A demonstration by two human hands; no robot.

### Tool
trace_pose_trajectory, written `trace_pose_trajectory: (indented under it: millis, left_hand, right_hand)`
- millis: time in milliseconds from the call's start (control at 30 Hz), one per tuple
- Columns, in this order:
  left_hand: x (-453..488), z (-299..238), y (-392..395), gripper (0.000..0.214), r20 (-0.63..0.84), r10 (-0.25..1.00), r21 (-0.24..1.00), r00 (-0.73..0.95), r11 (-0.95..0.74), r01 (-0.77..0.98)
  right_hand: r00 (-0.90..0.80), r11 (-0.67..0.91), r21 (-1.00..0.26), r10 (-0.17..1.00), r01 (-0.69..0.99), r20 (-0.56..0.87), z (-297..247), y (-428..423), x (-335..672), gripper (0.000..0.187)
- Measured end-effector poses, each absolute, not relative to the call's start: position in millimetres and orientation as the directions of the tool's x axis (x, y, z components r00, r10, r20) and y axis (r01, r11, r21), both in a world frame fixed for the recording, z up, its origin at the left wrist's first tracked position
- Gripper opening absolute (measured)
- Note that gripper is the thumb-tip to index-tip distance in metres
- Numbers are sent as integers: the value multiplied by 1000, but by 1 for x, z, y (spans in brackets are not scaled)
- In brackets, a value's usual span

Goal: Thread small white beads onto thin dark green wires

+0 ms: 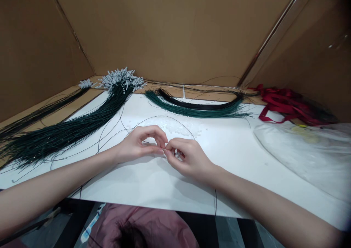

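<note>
My left hand (pixel 142 142) and my right hand (pixel 186 156) meet fingertip to fingertip over the white table (pixel 236 149), both pinched closed. Between them they hold a thin dark wire (pixel 161 117) that loops in an arc behind the hands and trails off the table's front edge. Whatever small piece sits at the pinch is too small to make out. Tiny white beads (pixel 178 128) lie scattered just beyond the hands.
A thick bundle of dark green wires with white beaded tips (pixel 82 123) fans across the left. A curved bundle of green and black wires (pixel 197 107) lies at the back. Red ribbons (pixel 287 103) and a clear plastic bag (pixel 307 153) sit right. Cardboard walls (pixel 175 28) enclose the table.
</note>
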State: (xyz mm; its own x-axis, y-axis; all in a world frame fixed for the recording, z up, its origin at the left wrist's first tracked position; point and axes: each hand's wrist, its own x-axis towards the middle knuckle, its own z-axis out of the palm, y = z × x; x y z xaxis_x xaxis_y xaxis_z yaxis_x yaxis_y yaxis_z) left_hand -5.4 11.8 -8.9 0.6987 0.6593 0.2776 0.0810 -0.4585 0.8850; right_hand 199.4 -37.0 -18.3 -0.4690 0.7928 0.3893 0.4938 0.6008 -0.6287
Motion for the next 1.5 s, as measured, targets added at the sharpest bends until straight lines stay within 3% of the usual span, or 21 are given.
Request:
trace_pose_trajectory:
  millis: [1500]
  left_hand:
    - [-4,-5,8,16,228,666,883,710,-449,139]
  right_hand:
    - [-487,588,-642,797,492,357,-18,-37,199,12]
